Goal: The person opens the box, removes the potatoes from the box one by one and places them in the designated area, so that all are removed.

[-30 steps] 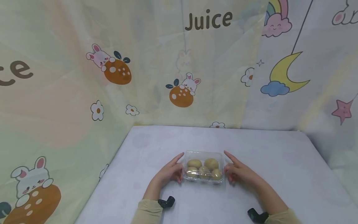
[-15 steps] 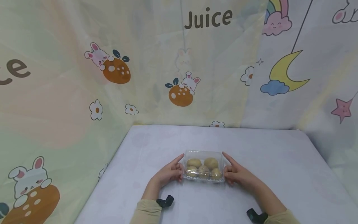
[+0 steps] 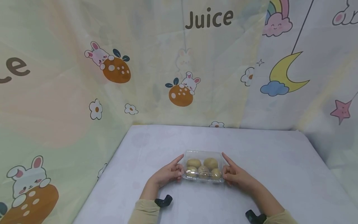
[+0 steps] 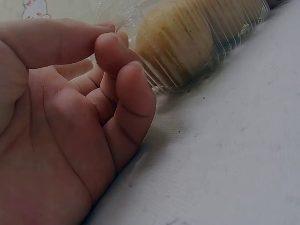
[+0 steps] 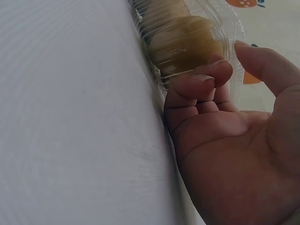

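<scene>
A clear plastic clamshell box (image 3: 202,153) with several small yellowish potatoes (image 3: 211,163) inside sits on the white table, lid down. My left hand (image 3: 167,173) grips its left edge between thumb and curled fingers, the index finger stretched along the side. At the opposite edge my right hand (image 3: 240,176) does the same, index finger pointing to the far corner. Up close in the left wrist view, thumb and fingertips meet at the plastic edge (image 4: 129,16). The right wrist view has curled fingers (image 5: 192,86) against the box wall, the thumb at its rim.
White cloth covers the table (image 3: 201,205). Behind and to the left hangs a printed curtain (image 3: 156,56) with rabbits and flowers. Each wrist wears a black camera mount, one at the left wrist (image 3: 163,201) and one at the right wrist (image 3: 255,217).
My right hand has moved in to the left, from beside the box onto its right edge. The left thumb and fingers have closed on the left edge. The box stays in place.
</scene>
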The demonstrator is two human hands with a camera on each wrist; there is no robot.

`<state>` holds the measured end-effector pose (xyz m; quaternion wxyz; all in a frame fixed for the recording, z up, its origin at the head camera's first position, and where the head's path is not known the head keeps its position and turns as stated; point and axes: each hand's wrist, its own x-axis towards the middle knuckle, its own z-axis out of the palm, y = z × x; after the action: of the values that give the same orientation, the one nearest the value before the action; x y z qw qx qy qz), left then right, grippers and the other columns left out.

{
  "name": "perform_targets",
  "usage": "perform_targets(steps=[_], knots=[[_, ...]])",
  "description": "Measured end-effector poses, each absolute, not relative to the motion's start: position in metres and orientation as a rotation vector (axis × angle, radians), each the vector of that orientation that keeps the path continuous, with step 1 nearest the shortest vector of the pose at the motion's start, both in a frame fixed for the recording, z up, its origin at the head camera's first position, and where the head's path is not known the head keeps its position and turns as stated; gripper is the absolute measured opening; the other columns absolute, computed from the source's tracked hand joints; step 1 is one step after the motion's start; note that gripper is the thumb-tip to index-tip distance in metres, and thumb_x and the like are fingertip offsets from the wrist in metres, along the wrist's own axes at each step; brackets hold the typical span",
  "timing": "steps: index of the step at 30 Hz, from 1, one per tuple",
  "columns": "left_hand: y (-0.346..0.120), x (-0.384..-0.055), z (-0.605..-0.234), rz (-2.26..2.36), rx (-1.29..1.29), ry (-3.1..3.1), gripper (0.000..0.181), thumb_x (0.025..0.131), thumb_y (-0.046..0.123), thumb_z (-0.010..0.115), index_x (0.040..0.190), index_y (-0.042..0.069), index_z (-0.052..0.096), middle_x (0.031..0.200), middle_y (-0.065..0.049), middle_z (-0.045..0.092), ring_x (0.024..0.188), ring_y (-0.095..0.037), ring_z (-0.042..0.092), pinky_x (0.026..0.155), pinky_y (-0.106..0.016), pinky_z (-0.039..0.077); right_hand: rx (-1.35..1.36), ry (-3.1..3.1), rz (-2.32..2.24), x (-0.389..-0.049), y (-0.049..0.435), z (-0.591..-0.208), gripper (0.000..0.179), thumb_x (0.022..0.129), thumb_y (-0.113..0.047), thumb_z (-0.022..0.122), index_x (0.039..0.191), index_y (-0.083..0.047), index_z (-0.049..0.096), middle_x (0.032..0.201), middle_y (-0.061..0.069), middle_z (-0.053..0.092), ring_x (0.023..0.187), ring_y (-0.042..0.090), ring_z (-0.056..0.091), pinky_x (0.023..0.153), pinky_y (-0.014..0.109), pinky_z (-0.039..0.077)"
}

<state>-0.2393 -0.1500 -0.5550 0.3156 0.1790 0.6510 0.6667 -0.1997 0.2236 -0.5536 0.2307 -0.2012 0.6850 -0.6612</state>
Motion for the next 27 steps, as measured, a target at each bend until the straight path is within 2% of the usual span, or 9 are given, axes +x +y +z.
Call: perform_targets(steps=[11,16,19,22,27], knots=[[-0.149,-0.235,-0.552,1.753,0.538,1.738,0.085,0.093,0.013,0.065,0.159,0.030,0.015,0.096,0.004,0.053,0.067,-0.009,0.047,0.062,-0.023,0.045,-0.537,1.793,-1.864,-0.200,0.223,-0.555,0.094,0.099,-0.007,0.055,0.158,-0.031,-0.014,0.091,-0.005,0.051,0.069,0.005,0.050,0.061,0.019,0.047],[-0.145,-0.237,-0.556,1.760,0.412,1.800,0.070,0.097,0.013,0.054,0.156,0.035,0.024,0.089,0.003,0.053,0.067,-0.011,0.049,0.062,-0.025,0.048,-0.554,1.772,-1.880,-0.200,0.224,-0.555,0.094,0.099,-0.005,0.055,0.157,-0.029,-0.015,0.091,-0.006,0.052,0.070,0.005,0.050,0.062,0.020,0.048],[-0.139,-0.238,-0.558,1.769,0.296,1.869,0.063,0.097,0.020,0.050,0.154,0.037,0.030,0.081,0.001,0.054,0.066,-0.013,0.051,0.062,-0.028,0.052,-0.542,1.767,-1.879,-0.200,0.223,-0.555,0.094,0.099,-0.006,0.055,0.157,-0.030,-0.015,0.091,-0.005,0.052,0.070,0.006,0.051,0.063,0.020,0.048],[-0.131,-0.237,-0.558,1.775,0.197,1.965,0.057,0.097,0.029,0.051,0.151,0.039,0.036,0.075,-0.001,0.055,0.062,-0.014,0.052,0.059,-0.029,0.053,-0.535,1.768,-1.880,-0.200,0.223,-0.555,0.094,0.099,-0.005,0.055,0.157,-0.031,-0.015,0.092,-0.005,0.053,0.071,0.006,0.052,0.064,0.020,0.049],[-0.123,-0.233,-0.558,1.779,0.115,2.083,0.048,0.100,0.043,0.052,0.147,0.043,0.042,0.078,-0.003,0.055,0.060,-0.015,0.053,0.055,-0.028,0.053,-0.550,1.700,-1.903,-0.202,0.225,-0.555,0.096,0.099,-0.002,0.053,0.157,-0.031,-0.017,0.093,-0.005,0.055,0.072,0.006,0.054,0.065,0.021,0.051]])
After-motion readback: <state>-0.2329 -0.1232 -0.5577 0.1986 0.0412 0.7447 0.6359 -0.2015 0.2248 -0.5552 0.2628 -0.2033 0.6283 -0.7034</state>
